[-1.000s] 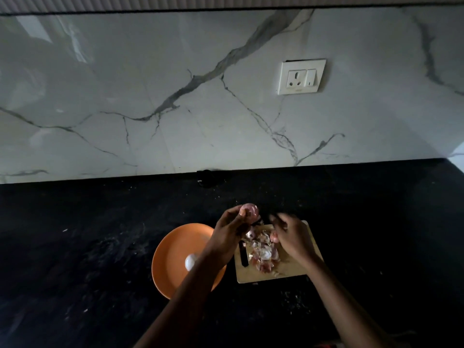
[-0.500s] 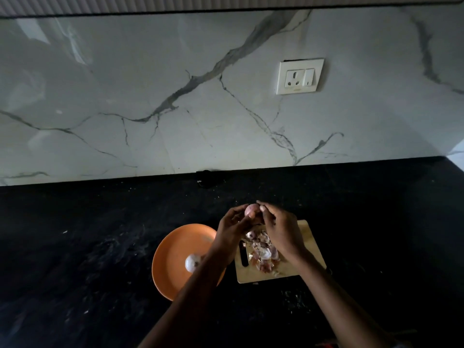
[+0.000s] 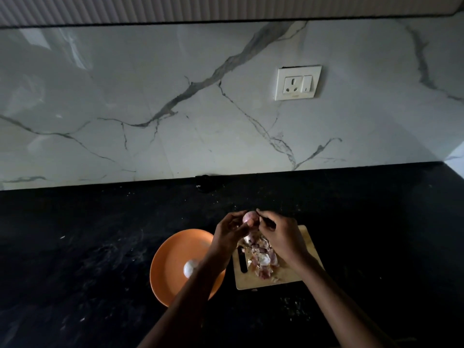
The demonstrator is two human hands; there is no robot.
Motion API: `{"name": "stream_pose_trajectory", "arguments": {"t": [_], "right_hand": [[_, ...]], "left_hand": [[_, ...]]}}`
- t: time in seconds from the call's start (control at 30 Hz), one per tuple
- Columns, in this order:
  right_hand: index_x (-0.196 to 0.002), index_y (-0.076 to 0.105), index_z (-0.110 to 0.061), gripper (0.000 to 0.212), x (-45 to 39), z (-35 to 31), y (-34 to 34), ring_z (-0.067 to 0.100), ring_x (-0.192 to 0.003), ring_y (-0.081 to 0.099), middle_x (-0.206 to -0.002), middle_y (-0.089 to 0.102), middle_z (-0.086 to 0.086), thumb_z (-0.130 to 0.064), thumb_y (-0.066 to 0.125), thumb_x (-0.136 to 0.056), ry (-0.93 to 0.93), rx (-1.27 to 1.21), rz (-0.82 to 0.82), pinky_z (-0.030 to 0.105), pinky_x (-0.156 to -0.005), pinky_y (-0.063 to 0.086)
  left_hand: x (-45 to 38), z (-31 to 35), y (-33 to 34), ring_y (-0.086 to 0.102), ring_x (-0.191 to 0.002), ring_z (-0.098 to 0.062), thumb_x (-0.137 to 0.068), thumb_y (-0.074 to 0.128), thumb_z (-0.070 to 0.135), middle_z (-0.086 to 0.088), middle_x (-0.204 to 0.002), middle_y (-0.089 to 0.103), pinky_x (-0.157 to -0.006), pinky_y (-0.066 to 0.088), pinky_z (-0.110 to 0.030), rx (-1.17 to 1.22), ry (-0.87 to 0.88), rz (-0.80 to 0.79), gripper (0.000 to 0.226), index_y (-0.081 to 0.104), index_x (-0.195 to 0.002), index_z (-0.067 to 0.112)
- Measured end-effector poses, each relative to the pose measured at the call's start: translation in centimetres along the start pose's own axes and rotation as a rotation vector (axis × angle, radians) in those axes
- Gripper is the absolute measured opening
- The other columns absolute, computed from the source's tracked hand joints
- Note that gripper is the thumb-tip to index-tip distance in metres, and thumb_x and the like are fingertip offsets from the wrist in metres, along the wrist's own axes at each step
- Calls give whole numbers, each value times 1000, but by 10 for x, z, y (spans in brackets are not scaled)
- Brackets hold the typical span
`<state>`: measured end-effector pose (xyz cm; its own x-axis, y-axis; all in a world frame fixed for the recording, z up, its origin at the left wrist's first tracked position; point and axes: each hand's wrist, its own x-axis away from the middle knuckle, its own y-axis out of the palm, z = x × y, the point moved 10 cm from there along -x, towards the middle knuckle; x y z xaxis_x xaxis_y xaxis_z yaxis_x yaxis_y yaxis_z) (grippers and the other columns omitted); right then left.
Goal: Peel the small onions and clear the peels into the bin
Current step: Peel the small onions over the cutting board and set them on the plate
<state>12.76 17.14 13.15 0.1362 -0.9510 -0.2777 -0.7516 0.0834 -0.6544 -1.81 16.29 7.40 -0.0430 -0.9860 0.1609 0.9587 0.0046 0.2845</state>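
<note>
Orange plate (image 3: 173,249); pale wooden board (image 3: 310,244); pinkish onion (image 3: 249,218); black counter (image 3: 88,234); grey-veined white marble wall (image 3: 150,96).

A black worktop (image 3: 100,247) fills the lower part of the view. Small pale crumbs lie here and there on it. Behind its back edge stands a white marble wall (image 3: 150,109) with thin grey lines running across it. A cream plug socket (image 3: 298,82) with a switch sits on the wall, toward the right. Above the wall runs a pale ribbed panel (image 3: 226,6). A small dark thing (image 3: 204,183) sits at the back edge of the worktop, too dim to tell.
</note>
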Motion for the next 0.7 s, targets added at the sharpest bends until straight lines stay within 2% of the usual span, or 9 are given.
{"name": "stream_pose_trajectory", "arguments": {"t": [0.07,0.23,0.27,0.37,0.47,0.53,0.6,0.63,0.7], "right_hand": [[-120,71,-9,29,1,0,0,3,-89,68,-105,76,4,-13,71,-92,5,16,35,0,-71,45],[-117,71,-8,27,3,0,0,11,-88,73,-101,77,4,-13,73,-91,14,39,84,20,-71,59],[-117,71,-8,27,2,1,0,12,-88,73,-101,77,4,-13,73,-90,26,42,93,21,-71,59],[-118,71,-11,27,2,10,-4,8,-91,71,-104,76,2,-11,71,-91,91,17,114,12,-74,54],[-114,72,-13,22,0,14,-7,-3,-81,67,-98,75,-5,-11,69,-92,127,-59,100,6,-69,51],[-115,71,-16,20,-1,27,-7,0,-75,68,-98,72,-8,-17,66,-95,215,-107,86,14,-65,55],[-120,69,-15,25,-1,43,-3,12,-77,72,-103,73,-3,-24,65,-97,299,-92,31,24,-65,57],[-123,68,-14,29,1,50,0,15,-80,72,-105,74,-1,-26,65,-97,327,-71,-21,22,-66,56],[-126,66,-15,33,6,57,8,9,-84,69,-106,72,-4,-27,66,-96,345,-19,-147,7,-63,47]], "left_hand": [[-1,1,1,66,-112,-37,-91,68,6,-21,-117,69,-97,53,-46,-12,18,14,34,60,-123,-2],[-1,0,6,65,-115,-35,-91,66,4,-19,-119,69,-97,54,-43,14,30,27,34,59,-124,-3],[-1,0,6,64,-116,-36,-91,66,5,-19,-120,69,-98,53,-43,36,23,21,35,58,-125,-4],[1,0,10,65,-115,-34,-89,71,15,-20,-121,68,-98,53,-44,100,15,-14,43,58,-126,-3],[0,3,11,65,-112,-31,-90,68,19,-22,-123,66,-99,53,-42,151,4,-30,45,56,-128,-3],[-1,1,12,65,-113,-29,-92,60,17,-21,-125,65,-98,54,-39,209,-17,-35,43,56,-129,-3],[-3,-3,10,65,-112,-29,-96,54,12,-22,-126,65,-92,56,-34,265,-41,-25,35,56,-129,-2],[-4,-5,7,65,-111,-30,-98,52,8,-24,-126,63,-90,56,-32,281,-52,-15,33,55,-129,-3],[-4,-11,4,63,-114,-36,-100,49,6,-29,-128,61,-87,57,-32,304,-78,-8,33,53,-131,-5]]}}
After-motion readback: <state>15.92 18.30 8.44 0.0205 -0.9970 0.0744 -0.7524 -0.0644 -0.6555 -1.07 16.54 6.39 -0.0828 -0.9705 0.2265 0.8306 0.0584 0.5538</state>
